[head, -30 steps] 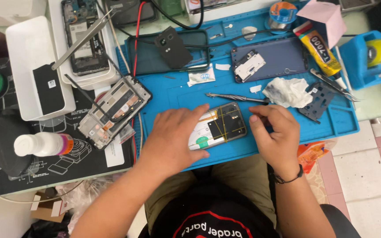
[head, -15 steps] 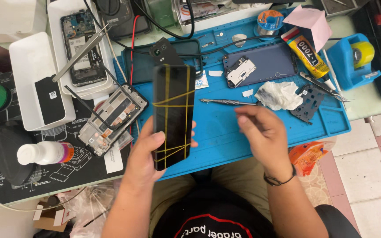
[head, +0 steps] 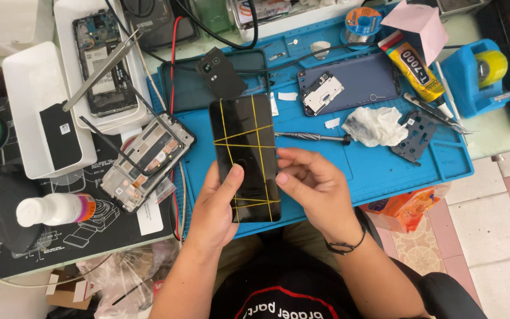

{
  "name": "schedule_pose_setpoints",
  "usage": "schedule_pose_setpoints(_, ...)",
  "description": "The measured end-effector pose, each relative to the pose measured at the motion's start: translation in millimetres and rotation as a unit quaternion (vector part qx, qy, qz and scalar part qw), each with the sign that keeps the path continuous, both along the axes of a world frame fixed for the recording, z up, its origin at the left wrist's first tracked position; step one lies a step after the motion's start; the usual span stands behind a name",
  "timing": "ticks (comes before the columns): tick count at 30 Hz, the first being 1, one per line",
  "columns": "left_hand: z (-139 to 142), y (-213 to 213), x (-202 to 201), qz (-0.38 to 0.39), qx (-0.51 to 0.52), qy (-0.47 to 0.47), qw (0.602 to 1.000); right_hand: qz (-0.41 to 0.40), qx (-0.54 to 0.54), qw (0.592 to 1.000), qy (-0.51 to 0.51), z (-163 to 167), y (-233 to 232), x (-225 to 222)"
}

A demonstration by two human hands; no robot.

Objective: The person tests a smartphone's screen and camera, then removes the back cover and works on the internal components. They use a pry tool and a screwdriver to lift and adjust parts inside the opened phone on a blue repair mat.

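Note:
A black phone (head: 246,155) wrapped in several yellow rubber bands is held upright over the blue work mat (head: 379,165), its dark glass side facing me. My left hand (head: 216,204) grips its lower left edge, thumb resting on the glass. My right hand (head: 314,186) holds the lower right edge, thumb against the side of the phone. A slim screwdriver (head: 314,137) lies on the mat just beyond my right hand.
A crumpled white tissue (head: 376,125), a dark blue phone back (head: 355,82), a glue tube (head: 414,70) and a blue tape dispenser (head: 479,74) sit at the right. Left are an open phone frame (head: 149,162), white trays (head: 30,112) and a white bottle (head: 54,210).
The phone lay on the mat with its insides showing; it was lifted and turned glass side up. My right hand has now come in and gripped its right edge.

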State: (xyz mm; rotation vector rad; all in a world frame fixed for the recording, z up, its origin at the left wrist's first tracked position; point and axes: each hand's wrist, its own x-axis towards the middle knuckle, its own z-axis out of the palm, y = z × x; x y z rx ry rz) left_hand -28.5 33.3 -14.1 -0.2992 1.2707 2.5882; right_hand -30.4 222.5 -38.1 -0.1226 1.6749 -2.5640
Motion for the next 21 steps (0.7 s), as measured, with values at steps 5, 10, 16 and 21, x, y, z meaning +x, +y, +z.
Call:
schedule_pose_setpoints(5,-8,-4,1,-0.005,-0.026,0.057,0.998,-0.024,0.073,0.997,-0.006,-5,-2,2)
schedule_pose_setpoints(10,-13,-6,3,-0.009,-0.010,0.050,0.999,-0.037,0.163,0.984,0.063,-4,-2,5)
schedule_pose_setpoints(16,-13,-6,1,-0.006,-0.019,0.047,0.999,-0.048,0.207,0.972,0.101,-1,-5,5)
schedule_pose_setpoints(21,-11,-4,-2,-0.014,-0.016,0.041,0.999,-0.064,0.250,0.962,0.094,2,-4,4)
